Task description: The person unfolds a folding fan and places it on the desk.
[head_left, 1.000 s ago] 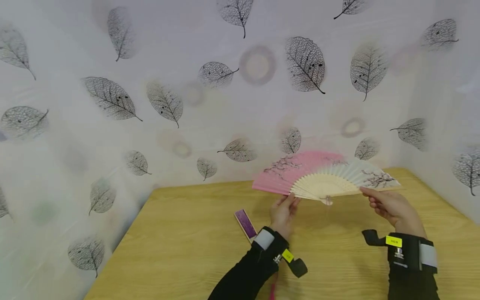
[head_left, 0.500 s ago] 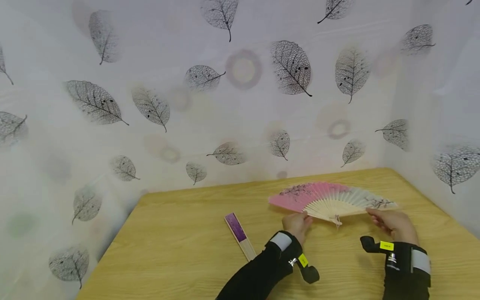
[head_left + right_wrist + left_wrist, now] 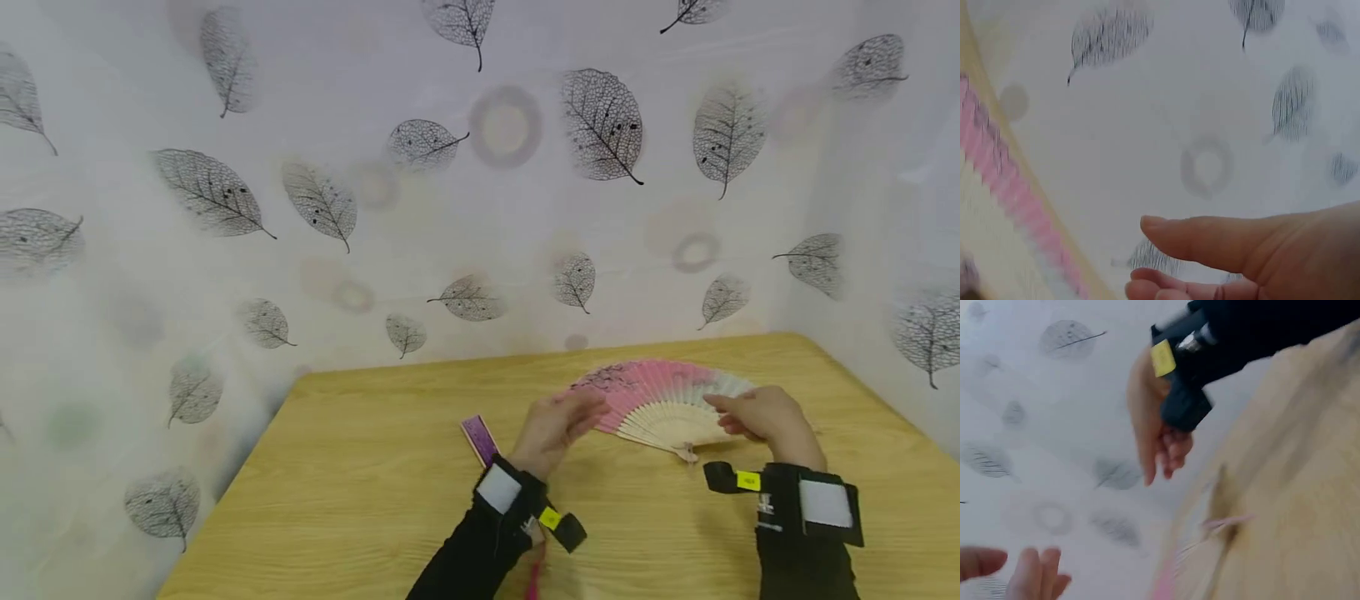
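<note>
A spread folding fan (image 3: 660, 414), pink shading to white with dark blossom branches and pale ribs, lies towards the back right of the wooden table. My left hand (image 3: 558, 425) hovers at the fan's pink left end, fingers loosely bent and holding nothing. Over its white right end is my right hand (image 3: 772, 421), which hides part of it. In the right wrist view, a gap shows between the thumb and fingers of that hand (image 3: 1241, 256); the pink fan edge (image 3: 1016, 187) is apart from it. A folded purple fan (image 3: 480, 440) lies partly under my left forearm.
A pink tassel (image 3: 534, 579) shows beside the left sleeve. The wooden table (image 3: 337, 500) meets a pale leaf-printed curtain (image 3: 360, 100) at its back and sides. Both wrists carry black camera straps.
Both hands gripped the fan's ends while it was lowered from mid-air to the table. Now they have let go; the left hand has drawn back leftward and up, the right has lifted slightly.
</note>
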Available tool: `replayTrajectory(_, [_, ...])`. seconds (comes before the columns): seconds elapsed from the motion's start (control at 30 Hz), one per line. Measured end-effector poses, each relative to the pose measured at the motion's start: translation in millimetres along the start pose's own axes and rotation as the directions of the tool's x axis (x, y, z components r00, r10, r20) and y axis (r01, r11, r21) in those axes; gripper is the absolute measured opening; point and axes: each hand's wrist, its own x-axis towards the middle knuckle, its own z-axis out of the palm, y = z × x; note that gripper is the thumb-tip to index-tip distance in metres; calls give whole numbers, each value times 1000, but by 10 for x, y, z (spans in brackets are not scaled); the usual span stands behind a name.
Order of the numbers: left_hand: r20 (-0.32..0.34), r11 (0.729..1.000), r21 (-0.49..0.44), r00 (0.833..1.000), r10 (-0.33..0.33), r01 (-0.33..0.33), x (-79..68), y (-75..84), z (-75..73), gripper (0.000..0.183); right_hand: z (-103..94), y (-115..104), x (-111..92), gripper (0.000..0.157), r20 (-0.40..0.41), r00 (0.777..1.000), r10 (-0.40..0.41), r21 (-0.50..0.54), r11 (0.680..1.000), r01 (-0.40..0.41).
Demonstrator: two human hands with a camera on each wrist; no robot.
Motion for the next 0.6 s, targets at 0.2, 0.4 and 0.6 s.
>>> replayTrajectory(0.2, [77, 806, 447, 914, 398, -388, -311, 859, -578, 37, 769, -958, -202, 41, 5, 959, -285, -191, 941, 281])
replayTrajectory(0.4, [154, 376, 852, 859, 488, -365, -585, 1104, -984, 36, 1682, -1357, -326, 36, 68, 915, -397, -328, 858, 396])
replayTrajectory(0.6, [247, 182, 923, 884, 397, -340, -718, 1082, -1003, 39, 2081, -1348, -352, 43, 165, 919, -358, -470, 790, 393])
